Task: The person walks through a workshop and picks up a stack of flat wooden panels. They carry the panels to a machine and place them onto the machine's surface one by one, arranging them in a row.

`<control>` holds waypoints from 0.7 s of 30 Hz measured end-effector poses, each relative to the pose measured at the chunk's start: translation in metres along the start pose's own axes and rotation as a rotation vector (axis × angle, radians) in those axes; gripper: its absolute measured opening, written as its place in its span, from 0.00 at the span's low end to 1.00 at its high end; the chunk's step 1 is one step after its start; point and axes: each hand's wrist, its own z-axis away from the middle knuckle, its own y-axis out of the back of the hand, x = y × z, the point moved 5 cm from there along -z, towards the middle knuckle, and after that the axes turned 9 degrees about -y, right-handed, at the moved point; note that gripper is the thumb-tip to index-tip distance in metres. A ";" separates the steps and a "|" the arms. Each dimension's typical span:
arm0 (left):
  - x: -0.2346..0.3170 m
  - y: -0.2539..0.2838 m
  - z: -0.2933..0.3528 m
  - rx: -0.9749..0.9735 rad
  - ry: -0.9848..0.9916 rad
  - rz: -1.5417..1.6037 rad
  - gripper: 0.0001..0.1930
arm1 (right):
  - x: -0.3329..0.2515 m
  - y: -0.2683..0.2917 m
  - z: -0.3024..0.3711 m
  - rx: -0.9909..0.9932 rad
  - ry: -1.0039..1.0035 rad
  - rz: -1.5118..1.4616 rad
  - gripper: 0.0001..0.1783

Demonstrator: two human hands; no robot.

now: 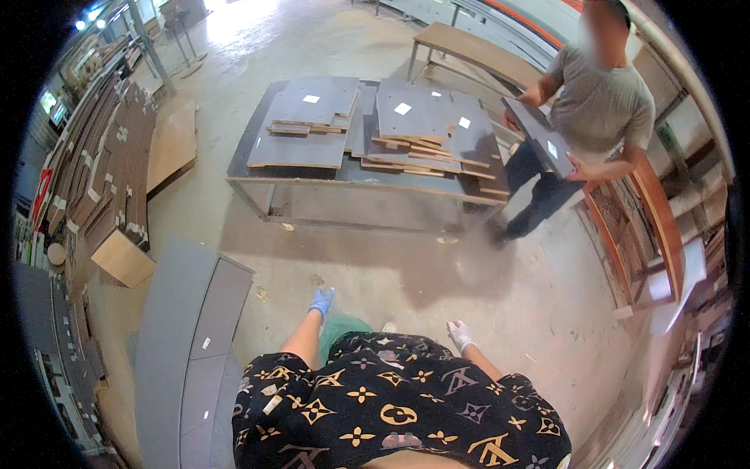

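My left hand (321, 301), in a blue glove, hangs in front of me at the left with its fingers apart and nothing in it. Beside it is something green (341, 327), partly hidden by my dark patterned shirt. At the right, my right hand (461, 335) wears a whitish glove; its fingers look loosely parted and it holds nothing. Both hands are away from the grey panels (316, 105), which lie stacked on the table (367, 185) ahead. A co-worker (601, 94) stands at the table's right end, holding another grey panel (539, 137) tilted in both hands.
Long grey boards (176, 313) stand or lie close on my left. Beyond them are stacked brown boards (117, 172) and a leaning wooden panel (172, 144). A bare brown table (476, 55) is behind the panel table. An orange-brown wooden frame (660, 227) stands at the right.
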 end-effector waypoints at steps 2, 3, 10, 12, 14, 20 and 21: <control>0.038 0.010 -0.002 -0.010 -0.034 -0.040 0.37 | 0.015 -0.022 0.009 -0.063 -0.068 -0.043 0.21; 0.044 0.045 -0.023 0.119 -0.076 0.063 0.37 | -0.013 -0.042 0.010 -0.127 -0.043 0.003 0.21; 0.138 0.122 -0.041 0.295 -0.076 0.418 0.49 | -0.070 -0.065 0.044 -0.242 0.072 0.100 0.25; 0.163 0.135 -0.029 0.343 -0.062 0.403 0.54 | -0.087 -0.057 0.048 -0.140 0.095 0.105 0.24; 0.177 0.126 -0.011 0.387 0.005 0.441 0.56 | -0.081 -0.040 0.048 -0.106 0.015 0.020 0.22; 0.186 0.101 0.019 0.600 0.220 0.618 0.63 | -0.120 -0.001 0.075 -0.060 0.039 -0.091 0.20; 0.174 0.117 0.006 0.666 0.197 0.649 0.63 | -0.137 -0.005 0.075 -0.054 0.069 -0.094 0.21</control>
